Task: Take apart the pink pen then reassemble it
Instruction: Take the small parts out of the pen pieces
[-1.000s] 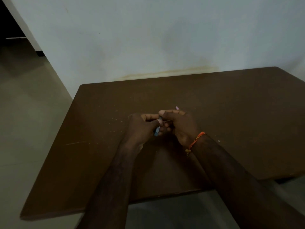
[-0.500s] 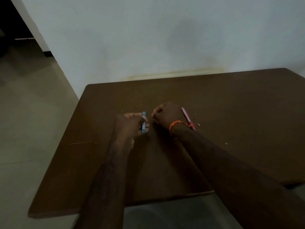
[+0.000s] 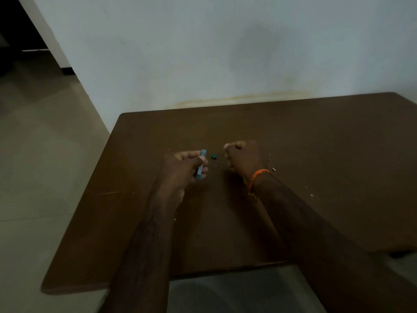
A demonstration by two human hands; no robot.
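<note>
While left hand (image 3: pixel 184 170) grips blue piece (image 3: pixel 200 164), right hand (image 3: pixel 242 158) fisted, brown table (image 3: pixel 316 154), white wall (image 3: pixel 225 53)

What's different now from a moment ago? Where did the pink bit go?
The hands have pulled apart. A small dark teal piece now lies on the table between them; it was not visible before. The pink part seen beside the right hand half a second ago is out of sight now; that hand is curled, contents hidden. The left hand still grips the blue piece. The tiny bit near the orange wristband stayed.

head view, looking down, near table (image 3: pixel 316 154)
</note>
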